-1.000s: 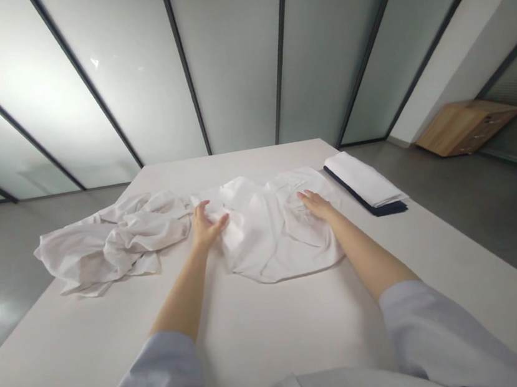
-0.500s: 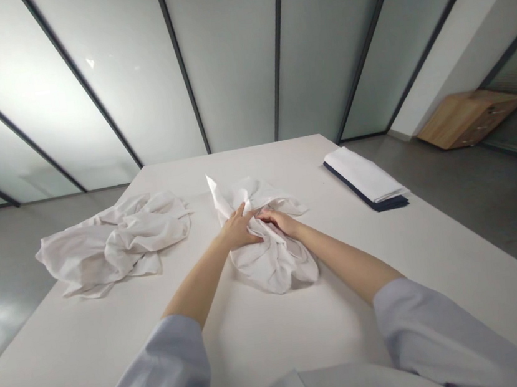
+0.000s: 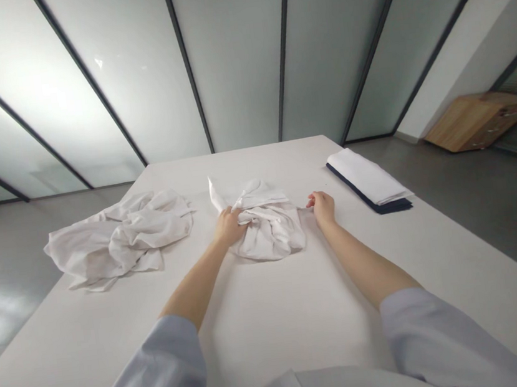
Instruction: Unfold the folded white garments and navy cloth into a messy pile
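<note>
A crumpled white garment lies bunched on the table in front of me, with one pointed fold standing up at its far left. My left hand grips its left side, fingers curled into the folds. Off the garment's right side, my right hand is closed in a pinch, and a thin strip of the cloth stretches from the bundle to its fingertips. The exact kind of garment cannot be made out in the folds.
Another rumpled white cloth lies at the left edge of the white table. On the right, a folded white cloth rests on a folded dark navy one. Beyond stand frosted glass panels and a wooden cabinet.
My right hand has moved right, out of the middle of the garment, drawing a bit of cloth along. The bundle's near part has shifted away from me. My left hand has closed on its left side.
</note>
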Demonstrator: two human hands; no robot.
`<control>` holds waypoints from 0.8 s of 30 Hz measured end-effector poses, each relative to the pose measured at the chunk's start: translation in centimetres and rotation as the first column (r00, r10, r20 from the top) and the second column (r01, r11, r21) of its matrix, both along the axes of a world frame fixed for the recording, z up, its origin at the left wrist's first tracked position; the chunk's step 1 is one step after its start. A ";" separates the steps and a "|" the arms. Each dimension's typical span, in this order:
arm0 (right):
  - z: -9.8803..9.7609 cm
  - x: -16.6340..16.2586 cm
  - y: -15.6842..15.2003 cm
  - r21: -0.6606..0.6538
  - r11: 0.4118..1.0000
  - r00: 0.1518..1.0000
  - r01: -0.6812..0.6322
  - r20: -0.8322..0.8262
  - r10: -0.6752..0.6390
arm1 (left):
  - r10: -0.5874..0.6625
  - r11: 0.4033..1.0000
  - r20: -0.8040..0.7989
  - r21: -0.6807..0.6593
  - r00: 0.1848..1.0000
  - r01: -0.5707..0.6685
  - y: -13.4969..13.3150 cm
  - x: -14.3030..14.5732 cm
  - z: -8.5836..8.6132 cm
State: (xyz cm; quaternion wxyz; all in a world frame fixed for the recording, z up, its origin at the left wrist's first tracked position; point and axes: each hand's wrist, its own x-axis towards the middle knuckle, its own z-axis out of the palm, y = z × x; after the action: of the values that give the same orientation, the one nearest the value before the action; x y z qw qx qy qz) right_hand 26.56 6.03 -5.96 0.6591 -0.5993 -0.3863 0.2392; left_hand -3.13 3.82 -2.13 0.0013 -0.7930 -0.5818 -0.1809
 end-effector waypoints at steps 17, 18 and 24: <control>1.2 -0.8 -1.4 -0.061 0.997 0.996 -0.052 0.074 0.057 | 0.646 0.719 0.128 0.230 0.753 -0.656 -3.1 -19.7 12.3; 1.2 -0.8 -1.5 -0.055 0.997 0.995 -0.053 0.080 0.057 | 0.678 0.726 0.058 0.100 0.733 -0.680 -2.9 -20.3 10.5; 1.1 -0.9 -1.4 -0.039 0.996 0.990 -0.079 0.118 0.083 | 0.672 0.726 0.068 0.137 0.737 -0.674 -3.4 -19.8 2.6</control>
State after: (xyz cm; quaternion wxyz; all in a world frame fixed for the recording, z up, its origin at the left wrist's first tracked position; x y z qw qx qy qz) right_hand 25.70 4.64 -4.87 0.6141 -0.6075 -0.4449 0.2361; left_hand -22.91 0.41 0.45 0.1236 -0.5244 -0.8139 -0.2174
